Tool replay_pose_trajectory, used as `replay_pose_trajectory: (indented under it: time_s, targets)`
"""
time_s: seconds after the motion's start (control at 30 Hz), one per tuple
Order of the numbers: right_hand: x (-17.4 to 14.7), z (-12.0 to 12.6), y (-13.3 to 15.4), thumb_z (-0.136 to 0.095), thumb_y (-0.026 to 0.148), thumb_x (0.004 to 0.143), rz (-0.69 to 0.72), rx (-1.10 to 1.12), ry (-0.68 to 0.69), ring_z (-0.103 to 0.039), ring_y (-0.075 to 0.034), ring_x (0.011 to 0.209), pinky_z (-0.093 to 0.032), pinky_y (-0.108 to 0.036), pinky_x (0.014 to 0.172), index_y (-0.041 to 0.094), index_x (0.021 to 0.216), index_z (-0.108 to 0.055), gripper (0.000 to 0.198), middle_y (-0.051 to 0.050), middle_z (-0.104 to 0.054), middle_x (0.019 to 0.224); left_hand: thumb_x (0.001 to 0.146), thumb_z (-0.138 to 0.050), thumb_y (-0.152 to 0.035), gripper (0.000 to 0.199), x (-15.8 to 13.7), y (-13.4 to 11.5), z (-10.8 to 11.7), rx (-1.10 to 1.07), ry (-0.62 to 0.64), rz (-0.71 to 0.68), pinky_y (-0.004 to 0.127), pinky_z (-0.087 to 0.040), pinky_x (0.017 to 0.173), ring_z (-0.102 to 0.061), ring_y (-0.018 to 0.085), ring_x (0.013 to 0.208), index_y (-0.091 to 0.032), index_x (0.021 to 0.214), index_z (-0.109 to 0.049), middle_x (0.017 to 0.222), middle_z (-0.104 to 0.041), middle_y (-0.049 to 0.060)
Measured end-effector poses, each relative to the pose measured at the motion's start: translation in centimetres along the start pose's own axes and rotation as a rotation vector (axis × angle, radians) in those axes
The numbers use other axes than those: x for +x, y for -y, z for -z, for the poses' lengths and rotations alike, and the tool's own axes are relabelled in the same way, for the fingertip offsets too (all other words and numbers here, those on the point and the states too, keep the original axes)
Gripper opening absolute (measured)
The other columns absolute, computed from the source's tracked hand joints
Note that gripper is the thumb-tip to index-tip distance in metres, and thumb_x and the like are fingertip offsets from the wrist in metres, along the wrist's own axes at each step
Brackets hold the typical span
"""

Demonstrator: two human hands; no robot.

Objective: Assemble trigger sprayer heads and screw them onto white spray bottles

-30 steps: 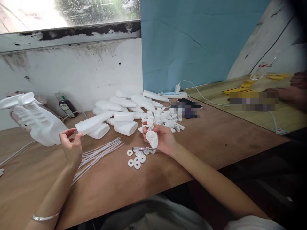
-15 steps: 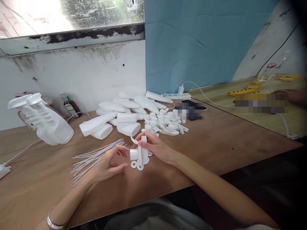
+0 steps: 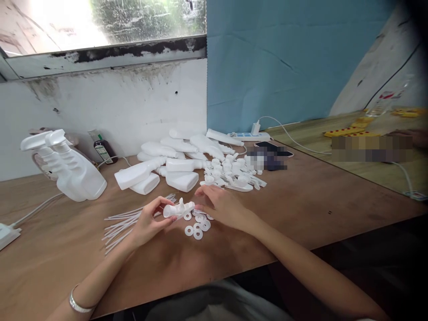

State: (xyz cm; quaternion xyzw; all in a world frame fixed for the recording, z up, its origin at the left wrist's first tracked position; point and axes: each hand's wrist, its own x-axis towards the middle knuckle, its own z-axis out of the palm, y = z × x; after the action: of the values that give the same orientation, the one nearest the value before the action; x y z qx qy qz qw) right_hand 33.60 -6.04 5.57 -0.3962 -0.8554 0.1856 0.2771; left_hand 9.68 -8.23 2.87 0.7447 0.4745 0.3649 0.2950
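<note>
Two bare hands meet near the middle of the frame, just above the brown table [image 3: 160,272]. From where I stand, the left hand [image 3: 152,225] has a white spray head [image 3: 178,210] pinched between thumb and fingers by its round collar, tilted, its far end aimed at the right hand [image 3: 224,207]. That hand is loosely curled, thumb and fingers parted; I cannot tell whether its thumb tip touches the piece or sits just beside it.

Flat white washers [image 3: 201,227] lie below the fingers at lower centre, and thin tubes [image 3: 125,223] fan out at centre left, partly behind the left forearm. More spray heads [image 3: 230,171] heap up right of centre, next to the lying white bottles [image 3: 180,165].

The grip looks slight to me: smooth plastic held by the collar alone could twist or slip if the right hand pushes off-centre, and a dropped piece would probably scatter the washers, while a low left wrist could sweep the tubes askew
</note>
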Motion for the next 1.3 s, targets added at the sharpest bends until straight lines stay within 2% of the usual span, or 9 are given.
replay_pose_trajectory:
  time_s: [0.2,0.3,0.37,0.63,0.8,0.93,1.1,1.2,1.3]
  targets:
    - [-0.3,0.4,-1.6,-0.065,0.029,0.074,0.002,-0.399,0.286,-0.058,-0.024,0.083,-0.039,-0.029,0.065,0.017,0.085,-0.058,0.018,-0.008,-0.063,0.087,0.072,-0.064,-0.031,0.022,0.3,0.3,0.6,0.113,-0.083,0.021,0.025,-0.041,0.069,-0.052,0.014,0.072,-0.019,0.090,-0.057,0.082,-0.058,0.001]
    - [-0.4,0.0,-1.7,-0.057,0.017,0.078,0.028,-0.513,0.289,-0.058,-0.023,0.078,-0.037,-0.029,0.061,0.016,0.079,-0.060,0.003,-0.009,-0.063,0.083,0.071,-0.065,-0.028,0.021,0.2,0.1,0.4,0.084,-0.042,-0.017,0.027,-0.041,0.074,-0.054,0.016,0.081,-0.019,0.089,-0.059,0.088,-0.059,0.003]
    - [-0.3,-0.2,-1.6,-0.053,0.013,0.079,0.039,-0.521,0.261,-0.058,-0.022,0.076,-0.035,-0.028,0.059,0.016,0.076,-0.060,0.008,-0.008,-0.063,0.080,0.071,-0.065,-0.026,0.020,0.2,0.0,0.3,0.058,-0.011,-0.036,0.026,-0.041,0.073,-0.055,0.016,0.082,-0.019,0.089,-0.060,0.089,-0.058,0.003]
    - [0.1,0.6,-0.9,-0.058,0.021,0.079,0.009,-0.325,0.102,-0.056,-0.019,0.072,-0.035,-0.027,0.059,0.018,0.077,-0.056,0.004,-0.005,-0.061,0.082,0.073,-0.064,-0.028,0.020,0.1,0.0,0.3,0.040,0.039,-0.057,0.026,-0.043,0.073,-0.055,0.016,0.081,-0.019,0.090,-0.060,0.090,-0.055,0.004]
    - [0.2,0.4,0.1,-0.053,0.022,0.081,0.119,-0.128,-0.023,-0.054,-0.017,0.072,-0.039,-0.027,0.062,0.018,0.081,-0.052,0.004,-0.004,-0.059,0.080,0.074,-0.063,-0.029,0.020,0.0,-0.4,0.1,0.047,0.029,-0.073,0.027,-0.045,0.072,-0.055,0.016,0.081,-0.020,0.091,-0.060,0.090,-0.054,0.004]
    - [-0.2,-0.1,0.7,-0.054,0.025,0.082,0.225,0.186,-0.050,-0.056,-0.014,0.069,-0.044,-0.027,0.062,0.020,0.085,-0.050,0.006,-0.002,-0.060,0.079,0.075,-0.062,-0.029,0.021,-0.3,-0.6,-0.4,0.087,-0.004,-0.118,0.029,-0.045,0.076,-0.056,0.017,0.084,-0.022,0.095,-0.060,0.091,-0.053,0.004]
    - [-1.0,-0.8,1.4,-0.055,0.019,0.080,0.319,0.581,-0.147,-0.063,-0.015,0.075,-0.049,-0.028,0.059,0.023,0.083,-0.043,0.013,-0.005,-0.066,0.095,0.073,-0.065,-0.031,0.031,-0.6,-0.6,-1.0,0.077,-0.099,-0.148,0.028,-0.044,0.073,-0.057,0.016,0.080,-0.020,0.099,-0.052,0.090,-0.056,0.003]
    - [-1.2,-1.1,1.7,-0.057,0.017,0.078,0.341,0.621,-0.202,-0.065,-0.017,0.076,-0.051,-0.028,0.055,0.023,0.080,-0.042,0.017,-0.006,-0.068,0.094,0.073,-0.065,-0.032,0.026,-0.7,-0.7,-1.0,0.072,-0.110,-0.137,0.029,-0.045,0.072,-0.057,0.017,0.078,-0.019,0.090,-0.052,0.089,-0.058,0.004]
    - [-1.1,-1.3,1.6,-0.059,0.017,0.077,0.358,0.507,-0.277,-0.066,-0.017,0.071,-0.051,-0.026,0.051,0.022,0.077,-0.045,0.015,-0.007,-0.070,0.089,0.074,-0.064,-0.032,0.024,-0.7,-0.9,-0.9,0.076,-0.111,-0.134,0.031,-0.045,0.075,-0.057,0.018,0.081,-0.018,0.090,-0.053,0.090,-0.059,0.005]
